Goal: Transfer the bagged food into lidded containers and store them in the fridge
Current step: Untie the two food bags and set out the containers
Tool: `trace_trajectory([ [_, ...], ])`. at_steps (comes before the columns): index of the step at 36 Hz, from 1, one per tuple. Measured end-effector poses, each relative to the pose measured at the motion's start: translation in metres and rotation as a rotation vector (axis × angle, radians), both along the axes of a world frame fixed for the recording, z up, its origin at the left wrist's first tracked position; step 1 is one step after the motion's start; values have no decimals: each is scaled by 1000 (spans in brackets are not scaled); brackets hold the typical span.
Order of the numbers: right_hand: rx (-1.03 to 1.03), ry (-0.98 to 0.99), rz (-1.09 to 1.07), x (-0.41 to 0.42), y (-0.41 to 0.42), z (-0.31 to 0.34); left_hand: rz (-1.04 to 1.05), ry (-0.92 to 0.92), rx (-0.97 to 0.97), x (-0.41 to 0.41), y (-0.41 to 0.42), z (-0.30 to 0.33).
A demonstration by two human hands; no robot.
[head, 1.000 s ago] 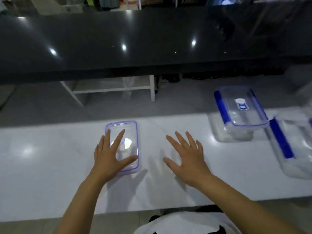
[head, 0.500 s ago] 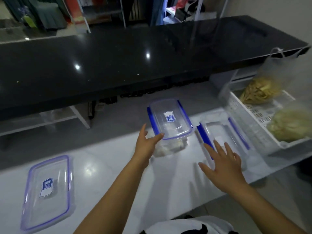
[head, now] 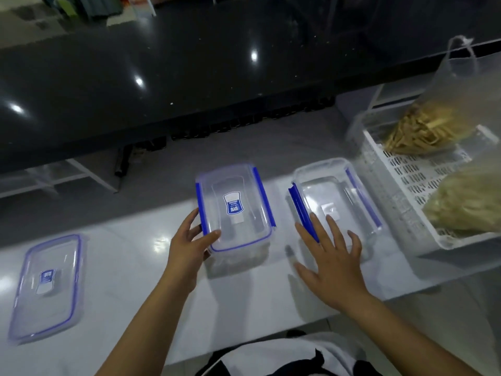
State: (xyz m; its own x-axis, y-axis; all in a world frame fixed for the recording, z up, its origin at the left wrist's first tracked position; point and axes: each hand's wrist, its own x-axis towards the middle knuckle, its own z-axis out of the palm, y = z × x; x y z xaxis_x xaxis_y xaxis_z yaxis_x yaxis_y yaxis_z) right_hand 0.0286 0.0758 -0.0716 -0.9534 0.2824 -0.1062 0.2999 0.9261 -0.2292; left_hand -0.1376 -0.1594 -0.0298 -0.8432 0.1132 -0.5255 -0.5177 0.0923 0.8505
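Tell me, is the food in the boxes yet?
Not yet. Done: one lid lies off by itself on the white counter. In hand: the left hand holds the lidded container, while the right hand is spread open by the open container, which looks empty. Left: both food bags still sit in the white basket, then filling, closing and the fridge.

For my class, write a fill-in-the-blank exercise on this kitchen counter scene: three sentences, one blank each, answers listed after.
1. The left hand grips the middle container, whose lid has ____ clips.
2. The right hand hovers, fingers spread, over the ____ container that has no lid on.
3. The two bags of food sit in a white ____ at the right.

Missing words: blue; open; basket
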Motion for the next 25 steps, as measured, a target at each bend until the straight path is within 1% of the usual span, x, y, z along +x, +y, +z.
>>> trace_trajectory([
  [6, -27, 17, -11, -2, -1, 6, 48, 5, -16, 41, -32, -6],
  [8, -73, 70, -10, -2, -6, 14, 59, 5, -17, 46, -43, -7],
  [10, -160, 129, 25, -5, -15, 24, 69, 10, -24, 47, -55, -7],
  [12, -329, 166, 62, -13, -28, 33, 64, 22, -25, 45, -68, -7],
  [14, -600, 128, 34, -27, -44, 43, 52, 35, -36, 42, -80, -7],
  [16, -887, 65, -64, -47, -60, 48, 46, 41, -41, 39, -94, -7],
  [18, -1084, -14, -194, -68, -76, 51, 41, 41, -38, 35, -108, -7],
  [21, -1220, -97, -328, -92, -99, 52, 39, 35, -28, 28, -132, -9],
  [25, -1321, -142, -390, -102, -128, 43, -19, 5, 16, 19, -159, -13],
])
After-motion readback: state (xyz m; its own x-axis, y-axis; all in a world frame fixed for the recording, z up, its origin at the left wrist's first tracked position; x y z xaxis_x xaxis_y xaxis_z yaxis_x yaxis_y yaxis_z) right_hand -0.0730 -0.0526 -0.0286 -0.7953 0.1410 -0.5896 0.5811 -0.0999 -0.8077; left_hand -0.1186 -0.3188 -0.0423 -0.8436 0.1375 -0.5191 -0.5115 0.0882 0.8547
